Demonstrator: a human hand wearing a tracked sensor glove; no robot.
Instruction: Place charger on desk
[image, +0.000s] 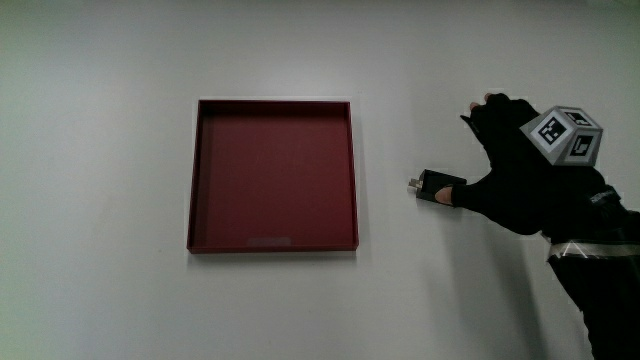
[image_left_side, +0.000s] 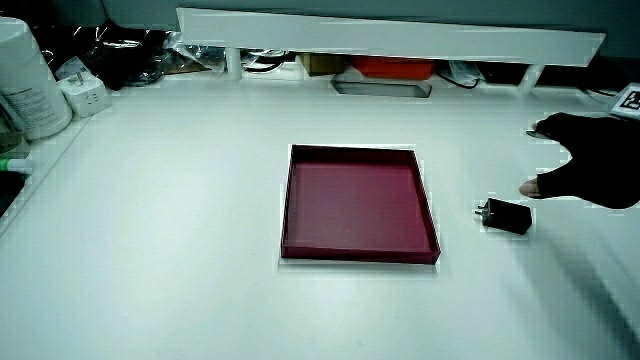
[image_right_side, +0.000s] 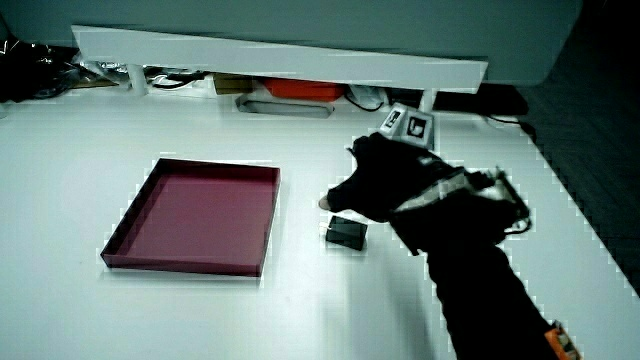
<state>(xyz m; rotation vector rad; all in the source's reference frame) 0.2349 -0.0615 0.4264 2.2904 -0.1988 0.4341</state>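
Note:
A small black charger (image: 436, 187) lies flat on the white desk beside the empty dark red tray (image: 274, 243), with a strip of bare desk between them. The gloved hand (image: 510, 165) hovers just beside and slightly above the charger, fingers spread and thumb reaching toward it. In both side views the charger (image_left_side: 505, 215) (image_right_side: 346, 233) rests on the desk with a gap under the thumb, so the hand (image_left_side: 590, 160) (image_right_side: 390, 185) holds nothing. The forearm runs back toward the person. The tray (image_left_side: 358, 252) (image_right_side: 185, 262) is empty.
A low white partition (image_left_side: 390, 40) stands at the desk's edge farthest from the person, with cables and a red box (image_left_side: 392, 68) under it. A white container (image_left_side: 25, 80) and a white plug block (image_left_side: 85, 95) sit at the desk's edge.

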